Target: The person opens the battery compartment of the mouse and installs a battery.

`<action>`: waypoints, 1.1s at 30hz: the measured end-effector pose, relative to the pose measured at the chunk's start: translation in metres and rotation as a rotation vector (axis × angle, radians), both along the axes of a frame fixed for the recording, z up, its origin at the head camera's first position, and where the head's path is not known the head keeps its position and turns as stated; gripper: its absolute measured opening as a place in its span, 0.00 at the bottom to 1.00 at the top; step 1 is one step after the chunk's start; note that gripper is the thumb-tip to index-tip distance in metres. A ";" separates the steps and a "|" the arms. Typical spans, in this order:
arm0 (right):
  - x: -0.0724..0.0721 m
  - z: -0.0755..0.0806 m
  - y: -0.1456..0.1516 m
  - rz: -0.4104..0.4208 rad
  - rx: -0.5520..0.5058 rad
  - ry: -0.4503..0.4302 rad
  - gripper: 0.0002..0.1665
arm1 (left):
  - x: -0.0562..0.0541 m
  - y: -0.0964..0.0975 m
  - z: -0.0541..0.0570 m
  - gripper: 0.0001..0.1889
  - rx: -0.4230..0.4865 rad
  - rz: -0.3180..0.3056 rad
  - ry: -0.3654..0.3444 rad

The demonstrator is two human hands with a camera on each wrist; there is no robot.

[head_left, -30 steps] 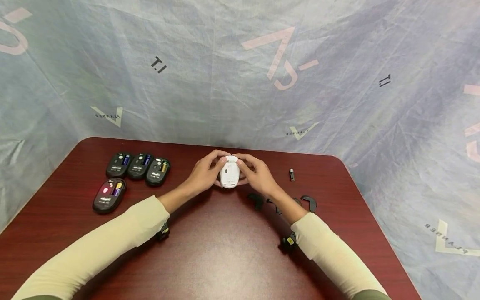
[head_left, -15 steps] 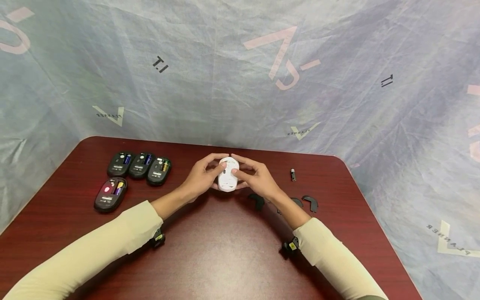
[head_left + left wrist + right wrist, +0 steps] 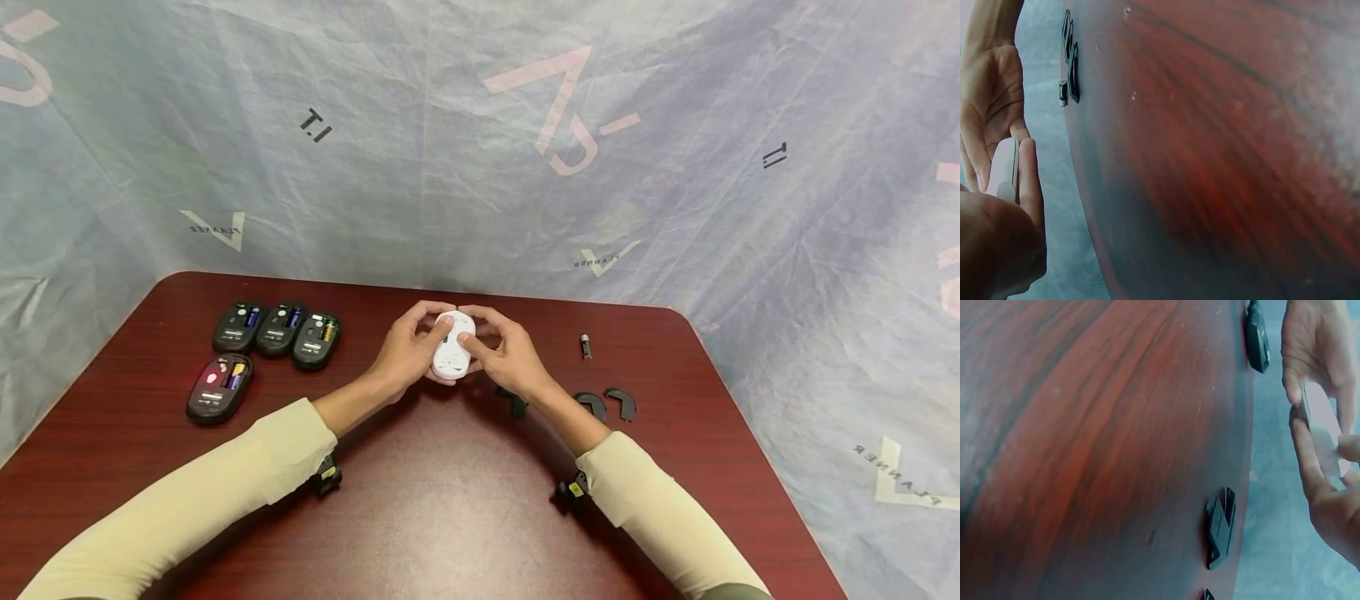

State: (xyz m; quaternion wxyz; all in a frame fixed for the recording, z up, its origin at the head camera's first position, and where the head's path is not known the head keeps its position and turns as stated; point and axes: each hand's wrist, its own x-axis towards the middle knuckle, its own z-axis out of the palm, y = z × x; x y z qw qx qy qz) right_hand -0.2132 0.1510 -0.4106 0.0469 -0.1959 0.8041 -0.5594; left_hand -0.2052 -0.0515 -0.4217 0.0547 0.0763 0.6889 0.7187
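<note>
A white computer mouse is held up between both hands over the back middle of the table, its underside facing the head camera. My left hand grips its left side, thumb on the underside near the top. From the right, my right hand holds the other edge with its thumb pressed on the underside. Both wrist views show the mouse edge-on, as a white body in the left and a pale slab in the right. The fingers beneath it are partly hidden.
Several black mice lie upside down at the left with batteries showing; one glows red. A loose battery lies at the right. Black curved covers lie near the right forearm, which hides part of them. A printed cloth hangs behind the table.
The white mouse has shifted slightly left and tilted a little between the hands. My right thumb has slid from its top edge down onto the middle of its underside.
</note>
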 end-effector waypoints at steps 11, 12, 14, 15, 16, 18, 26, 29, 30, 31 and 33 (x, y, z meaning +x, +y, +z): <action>0.000 0.002 -0.005 0.019 -0.019 -0.027 0.30 | 0.001 0.003 0.002 0.21 0.002 0.017 0.026; -0.001 0.003 -0.004 0.023 -0.031 -0.023 0.31 | 0.001 0.003 0.003 0.21 0.002 0.016 0.037; -0.001 0.004 -0.005 0.029 -0.037 -0.005 0.33 | 0.002 0.004 0.005 0.21 0.004 0.022 0.049; -0.001 0.004 -0.006 0.027 -0.033 0.005 0.33 | 0.002 0.005 0.006 0.21 0.005 0.029 0.051; -0.001 0.003 -0.006 0.021 -0.023 0.017 0.32 | 0.003 0.006 0.006 0.21 0.003 0.037 0.049; 0.000 0.002 -0.009 -0.004 0.005 0.039 0.31 | 0.003 0.007 0.005 0.20 0.000 0.050 0.042; 0.001 0.004 -0.012 -0.065 0.023 0.008 0.27 | 0.000 0.004 0.001 0.20 0.012 0.032 0.027; 0.000 0.006 -0.011 -0.048 -0.004 -0.029 0.29 | -0.001 -0.001 0.001 0.22 0.018 -0.010 0.028; -0.001 0.007 -0.010 -0.046 -0.016 -0.041 0.29 | -0.001 -0.003 0.000 0.23 0.012 -0.027 0.034; -0.002 0.007 -0.010 -0.045 -0.025 -0.049 0.29 | -0.002 -0.004 0.000 0.25 0.009 -0.045 0.037; -0.003 0.007 -0.008 -0.050 -0.038 -0.060 0.29 | -0.002 -0.006 0.000 0.27 0.004 -0.072 0.041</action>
